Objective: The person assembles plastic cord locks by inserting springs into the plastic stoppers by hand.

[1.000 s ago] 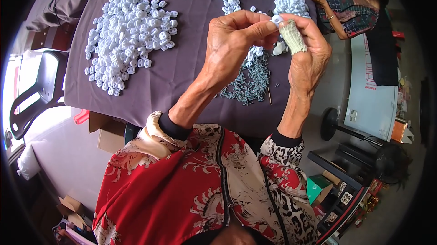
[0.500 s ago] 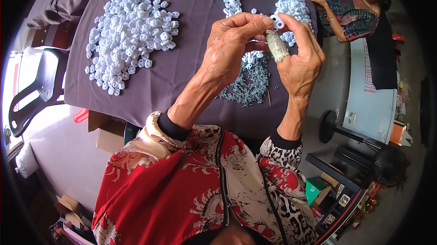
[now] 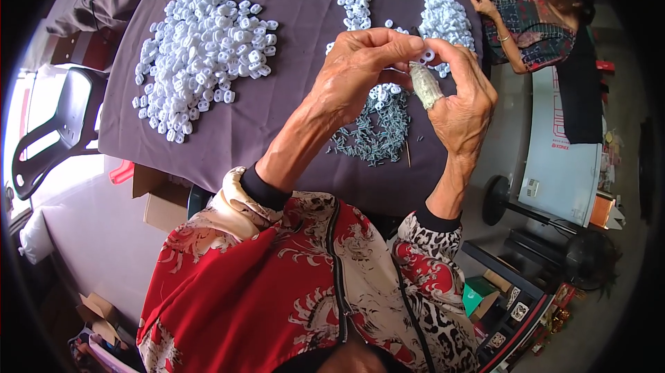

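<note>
Above the purple-grey cloth, my left hand and my right hand meet fingertip to fingertip. Both are closed on a small white two-hole plastic piece, pinched between them and partly covered by the fingers. A pale, ribbed cloth wrap covers my right thumb. Just beyond and below my hands lies a heap of small grey-blue pins or screws, with several white pieces at its far edge. Whether a pin is in my fingers I cannot make out.
A large heap of white pieces covers the table's left side. Smaller heaps lie farther off. A thin stick rests beside the pins. Another person works at the far right; a black chair stands left.
My hands have shifted slightly down, and the white piece has turned and sunk deeper between the fingertips. The whole view has moved a little; the heaps look the same.
</note>
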{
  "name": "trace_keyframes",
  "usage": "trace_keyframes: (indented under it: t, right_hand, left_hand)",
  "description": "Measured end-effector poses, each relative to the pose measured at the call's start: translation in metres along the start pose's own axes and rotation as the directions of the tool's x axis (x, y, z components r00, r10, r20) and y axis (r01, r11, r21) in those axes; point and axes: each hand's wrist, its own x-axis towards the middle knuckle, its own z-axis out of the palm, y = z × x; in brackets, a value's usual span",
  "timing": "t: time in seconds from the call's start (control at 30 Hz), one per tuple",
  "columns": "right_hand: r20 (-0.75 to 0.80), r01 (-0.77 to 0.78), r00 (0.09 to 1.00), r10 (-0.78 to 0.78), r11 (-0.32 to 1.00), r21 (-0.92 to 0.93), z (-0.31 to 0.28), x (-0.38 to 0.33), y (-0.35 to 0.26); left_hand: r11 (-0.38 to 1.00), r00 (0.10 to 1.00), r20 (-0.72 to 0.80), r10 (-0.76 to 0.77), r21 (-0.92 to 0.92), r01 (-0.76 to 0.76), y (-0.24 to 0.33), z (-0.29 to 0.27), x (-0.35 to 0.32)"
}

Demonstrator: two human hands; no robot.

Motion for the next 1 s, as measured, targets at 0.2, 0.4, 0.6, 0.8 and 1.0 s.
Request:
trace_keyframes:
  t: [0.2, 0.4, 0.6, 0.8, 1.0]
  right_hand:
    - [-0.036, 0.043, 0.998, -0.047, 0.995, -0.095, 0.0052, -0.0001, -0.0018]
    - [-0.023, 0.086, 0.996, -0.089, 0.989, -0.118, 0.005, 0.0004, -0.0013]
    - [-0.013, 0.109, 0.994, -0.112, 0.984, -0.142, 0.0049, 0.001, 0.0011]
    - [-0.03, 0.099, 0.994, -0.102, 0.99, -0.102, 0.0041, 0.0026, -0.0003]
    - [-0.034, 0.115, 0.992, -0.118, 0.991, -0.072, 0.0046, 0.0029, 0.0016]
  left_hand:
    - [0.999, 1.0, -0.023, 0.008, -0.037, -0.009, -0.0028, 0.0021, -0.0007]
    - [0.995, 0.996, -0.075, -0.043, -0.093, 0.036, -0.0022, 0.0017, 0.0013]
    - [0.998, 0.997, -0.081, -0.002, -0.068, -0.004, -0.0032, 0.0025, -0.0007]
    - [0.996, 0.993, -0.104, 0.055, -0.061, -0.061, -0.0069, 0.0051, -0.0018]
    - [0.997, 0.992, -0.107, 0.067, -0.037, -0.071, -0.0058, 0.0048, -0.0033]
